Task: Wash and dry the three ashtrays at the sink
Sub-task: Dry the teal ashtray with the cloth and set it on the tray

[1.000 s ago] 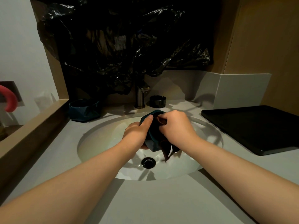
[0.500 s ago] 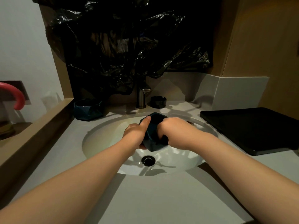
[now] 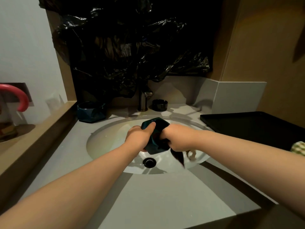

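Note:
Over the white sink basin (image 3: 107, 141) my left hand (image 3: 138, 139) grips a dark teal faceted ashtray (image 3: 154, 146), thumb on its upper rim. My right hand (image 3: 179, 139) holds a dark cloth (image 3: 178, 157) against the ashtray's inside; a tail of the cloth hangs below the hand. A second teal ashtray (image 3: 91, 111) stands on the counter at the back left. A small black round ashtray (image 3: 159, 104) sits to the right of the tap (image 3: 143, 101).
A black tray (image 3: 250, 128) lies on the counter to the right of the basin. The drain (image 3: 149, 162) is below my hands. Black plastic sheeting (image 3: 132, 52) covers the wall behind the tap. A wooden ledge (image 3: 33, 142) runs along the left.
My right hand has shifted the cloth round the ashtray, and the cloth's tail now hangs lower right. My view has turned a little to the left.

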Demonstrator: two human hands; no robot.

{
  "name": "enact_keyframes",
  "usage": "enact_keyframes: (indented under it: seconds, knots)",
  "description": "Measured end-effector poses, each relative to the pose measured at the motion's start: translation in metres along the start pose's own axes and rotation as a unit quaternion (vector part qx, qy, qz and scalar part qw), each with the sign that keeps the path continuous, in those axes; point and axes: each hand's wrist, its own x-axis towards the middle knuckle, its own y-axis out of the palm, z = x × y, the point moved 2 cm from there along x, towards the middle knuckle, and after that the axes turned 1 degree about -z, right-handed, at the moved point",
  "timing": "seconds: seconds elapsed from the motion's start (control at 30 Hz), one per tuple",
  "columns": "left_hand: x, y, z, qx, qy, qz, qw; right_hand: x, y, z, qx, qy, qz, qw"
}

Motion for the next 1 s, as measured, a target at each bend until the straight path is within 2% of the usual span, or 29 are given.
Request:
enact_keyframes:
  seconds: [0.1, 0.17, 0.23, 0.3, 0.37, 0.4, 0.5, 0.6, 0.67, 0.73, 0.87, 1.0]
  knots:
    - [0.001, -0.002, 0.002, -0.015, 0.024, -0.019, 0.999, -0.004, -0.008, 0.004, 0.207, 0.073, -0.033, 0.975]
    - [-0.002, -0.004, 0.003, -0.02, 0.024, -0.022, 0.999, -0.007, -0.008, 0.008, 0.326, 0.113, -0.038, 0.938]
    - [-0.005, -0.003, 0.003, -0.034, 0.021, -0.013, 0.999, -0.009, -0.006, 0.009, 0.471, 0.15, -0.036, 0.869]
    - [-0.01, -0.002, 0.0, -0.069, 0.016, 0.003, 0.998, -0.012, -0.008, 0.009, 0.598, 0.174, -0.059, 0.78]
    - [-0.015, 0.0, -0.006, -0.097, 0.016, 0.015, 0.995, -0.016, -0.011, 0.008, 0.686, 0.192, -0.098, 0.695]
    - [-0.018, 0.001, -0.009, -0.106, 0.017, 0.019, 0.994, -0.018, -0.012, 0.008, 0.701, 0.196, -0.116, 0.675]
    - [-0.023, 0.003, -0.012, -0.155, 0.009, 0.025, 0.988, -0.032, -0.019, 0.004, 0.654, 0.195, -0.181, 0.708]
    - [-0.025, 0.003, -0.011, -0.209, -0.021, 0.013, 0.978, -0.058, -0.034, -0.01, 0.632, 0.208, -0.282, 0.691]
    - [-0.028, 0.003, -0.011, -0.24, -0.038, 0.007, 0.97, -0.081, -0.041, -0.028, 0.611, 0.223, -0.319, 0.689]
    - [-0.03, 0.006, -0.012, -0.273, -0.053, 0.011, 0.96, -0.106, -0.043, -0.045, 0.56, 0.241, -0.307, 0.731]
    - [-0.034, 0.022, -0.016, -0.328, -0.068, 0.045, 0.941, -0.16, -0.046, -0.058, 0.389, 0.21, -0.249, 0.862]
    - [-0.04, 0.046, -0.024, -0.329, -0.067, 0.066, 0.939, -0.192, -0.038, -0.056, 0.285, 0.155, -0.203, 0.924]
